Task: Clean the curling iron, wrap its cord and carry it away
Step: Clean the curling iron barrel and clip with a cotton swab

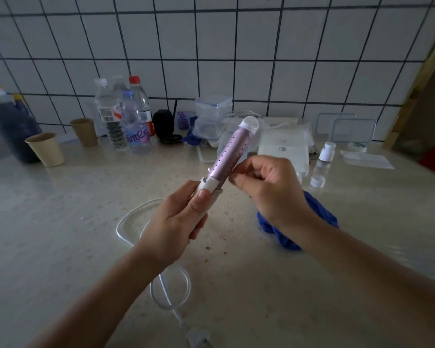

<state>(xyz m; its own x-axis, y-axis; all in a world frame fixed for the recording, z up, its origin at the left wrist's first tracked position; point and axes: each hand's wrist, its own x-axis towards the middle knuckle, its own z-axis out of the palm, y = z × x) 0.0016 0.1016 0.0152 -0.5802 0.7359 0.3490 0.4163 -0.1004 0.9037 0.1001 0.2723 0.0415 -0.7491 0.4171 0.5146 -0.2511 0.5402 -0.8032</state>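
Observation:
My left hand grips the white handle of the curling iron, which points up and to the right over the counter. Its barrel is pinkish purple with rows of small holes and a white tip. My right hand is pinched closed against the lower barrel, thumb and forefinger touching it; a small white wipe seems to sit between the fingers, though it is hard to make out. The white cord loops on the counter below my left hand and ends in a plug near the front edge.
A crumpled blue cloth lies under my right wrist. Along the tiled wall stand paper cups, water bottles, a dark jug, plastic containers, white packets and a small white bottle.

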